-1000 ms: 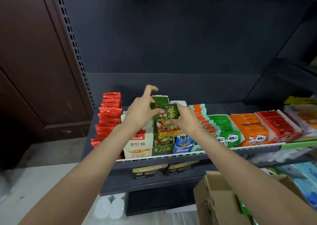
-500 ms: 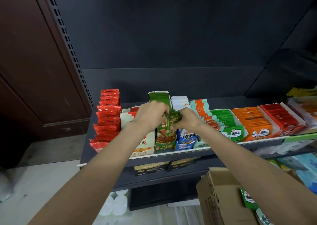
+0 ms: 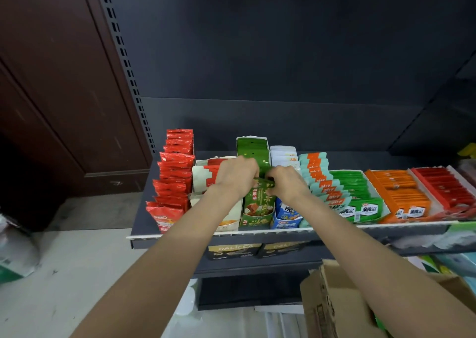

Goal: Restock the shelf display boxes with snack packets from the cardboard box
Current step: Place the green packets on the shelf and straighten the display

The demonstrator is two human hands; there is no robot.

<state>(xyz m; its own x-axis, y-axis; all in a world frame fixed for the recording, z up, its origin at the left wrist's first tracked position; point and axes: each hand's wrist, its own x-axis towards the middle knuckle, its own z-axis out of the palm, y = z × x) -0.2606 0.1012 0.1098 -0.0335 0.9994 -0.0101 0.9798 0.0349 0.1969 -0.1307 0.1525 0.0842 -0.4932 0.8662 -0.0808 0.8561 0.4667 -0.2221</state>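
Both hands meet over the green display box (image 3: pixel 255 221) in the middle of the dark shelf (image 3: pixel 257 241). My left hand (image 3: pixel 235 176) and my right hand (image 3: pixel 286 183) pinch the top of a green snack packet (image 3: pixel 258 198) that stands at the front of that box, tilted toward me. More green packets (image 3: pixel 251 148) stand in the box behind the hands. The brown cardboard box (image 3: pixel 332 304) sits at the bottom right, under my right forearm, with a bit of green showing inside.
Red packets (image 3: pixel 175 172) stack at the shelf's left end, beside a white box (image 3: pixel 206 175). Right of the hands stand a blue box (image 3: pixel 286 216), teal-orange packets (image 3: pixel 319 177), then green (image 3: pixel 360 201), orange (image 3: pixel 401 196) and red (image 3: pixel 443 185) trays. A brown door (image 3: pixel 51 92) is at left.
Both hands have dropped with the green packet from above the shelf down into the front of the green box. The view has tilted down and moved closer.
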